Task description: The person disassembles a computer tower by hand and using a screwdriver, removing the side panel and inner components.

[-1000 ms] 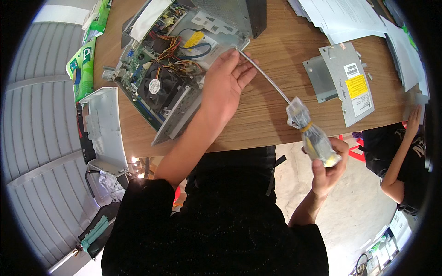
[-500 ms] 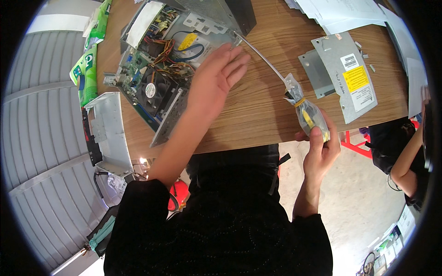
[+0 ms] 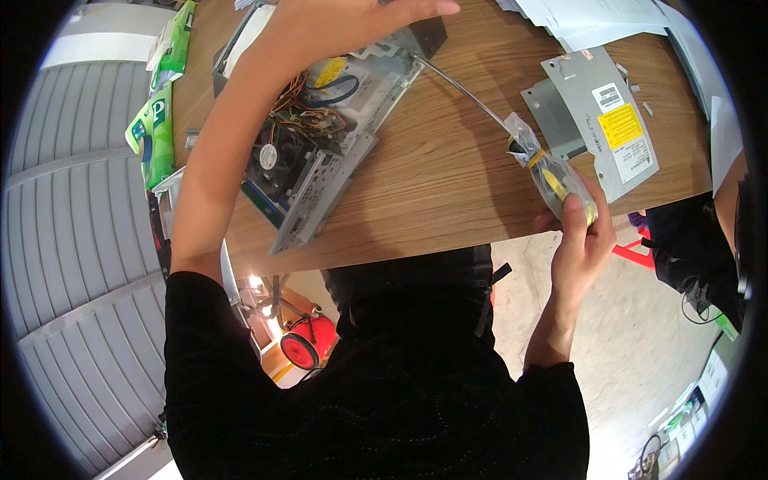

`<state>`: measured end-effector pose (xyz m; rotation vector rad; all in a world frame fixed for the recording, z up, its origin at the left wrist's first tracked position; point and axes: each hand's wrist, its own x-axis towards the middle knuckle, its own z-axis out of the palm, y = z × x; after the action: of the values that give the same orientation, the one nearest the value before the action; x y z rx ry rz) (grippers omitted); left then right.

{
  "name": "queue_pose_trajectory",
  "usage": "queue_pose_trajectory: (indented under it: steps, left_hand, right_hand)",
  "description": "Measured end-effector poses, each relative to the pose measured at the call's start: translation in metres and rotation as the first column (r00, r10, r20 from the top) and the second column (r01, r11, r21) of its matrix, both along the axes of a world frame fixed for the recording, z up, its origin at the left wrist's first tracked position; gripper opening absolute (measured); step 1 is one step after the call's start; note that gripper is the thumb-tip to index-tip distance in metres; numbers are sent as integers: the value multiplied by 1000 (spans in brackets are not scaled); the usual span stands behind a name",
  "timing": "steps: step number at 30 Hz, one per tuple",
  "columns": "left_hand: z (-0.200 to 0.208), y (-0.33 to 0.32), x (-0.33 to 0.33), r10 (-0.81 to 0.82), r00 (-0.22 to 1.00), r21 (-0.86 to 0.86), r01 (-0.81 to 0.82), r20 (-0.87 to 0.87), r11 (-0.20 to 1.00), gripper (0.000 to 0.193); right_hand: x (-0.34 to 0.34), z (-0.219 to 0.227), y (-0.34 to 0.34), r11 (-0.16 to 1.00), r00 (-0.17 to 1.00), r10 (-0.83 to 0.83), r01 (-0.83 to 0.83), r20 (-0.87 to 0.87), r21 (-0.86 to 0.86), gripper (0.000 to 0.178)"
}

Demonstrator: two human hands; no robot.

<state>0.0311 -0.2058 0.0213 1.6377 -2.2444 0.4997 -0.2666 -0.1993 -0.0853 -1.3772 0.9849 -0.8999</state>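
My right hand (image 3: 582, 228) is closed around a screwdriver (image 3: 554, 180) with a yellow handle wrapped in clear plastic and bound by a yellow band. Its long metal shaft slants up and left, the tip at the upper right edge of an opened computer case (image 3: 384, 108). Inside the case are a black fan (image 3: 268, 156), coloured wires (image 3: 308, 120) and a drive with a blue cable. My left hand (image 3: 336, 20) passes over the far part of the case, one digit stretched out to the right. Its other fingers lie beyond the top edge, and my forearm hides the case's left side.
Right of the screwdriver lies a metal bracket plate (image 3: 612, 136) with a yellow label, small pale pieces (image 3: 646, 108) beside it. Papers (image 3: 592, 24) cover the far right. Green packages (image 3: 158, 132) line the left edge. Another person's arm (image 3: 726, 210) is at the far right.
My left hand has moved up and away from the case's upper right edge toward the far side. My right hand has shifted slightly right with the screwdriver, its tip still at the case edge.
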Motion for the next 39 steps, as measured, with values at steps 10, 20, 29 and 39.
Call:
queue_pose_trajectory:
  steps: [10,20,29,39]
  left_hand:
    - [-17,-16,9,-112,992,-219,98,-54,971,11]
    - [-20,-13,4,-104,994,-319,91,-23,943,7]
    - [-17,-12,0,-101,994,-341,79,-47,937,6]
    - [-21,-23,7,-137,989,-322,111,-61,940,9]
  right_hand:
    - [0,3,0,1000,1000,-14,14,-2,26,33]
    - [10,12,9,999,998,-28,27,-60,-31,34]
    - [13,15,11,996,998,-30,25,-59,-80,34]
    - [17,26,-1,995,995,-28,18,-99,-94,35]
